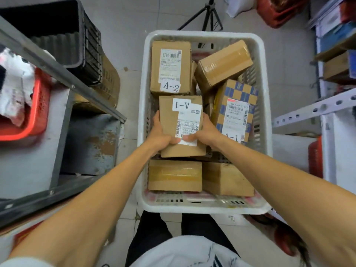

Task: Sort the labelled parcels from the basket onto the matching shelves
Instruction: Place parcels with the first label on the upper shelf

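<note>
— So, what are the hands on?

— One brown box (167, 116). The left hand (161, 135) grips its left side and the right hand (207, 132) grips its right side. The fingers curl round the edges, and both thumbs press on the near end of its white label. The label reads A-1, upside down from here.

— Where is that box?

— Over the middle of the white basket (143, 105). I cannot tell whether it is lifted clear or rests on what lies beneath.

— And around the grip?

— Just beyond the fingertips lies the A-2 box (170, 54), label up. Beyond and to the right sits the tilted box (223, 62), plain and taped, leaning on its neighbours. Just right of the right hand stands the chequered box (240, 91), blue and tan, with its own A-1 label. Nearer than the wrists, under the forearms, two more lie side by side at the basket's near wall: the near-left box (175, 175) and the near-right box (227, 178).

— Outside the basket?

— Left of the left arm is a metal shelf (63, 78), with a red tub (38, 112) under its rail and a black crate (81, 41) farther on. Right of the right arm is a white shelf rail (308, 110). Far beyond the grip stand tripod legs (209, 18).
</note>
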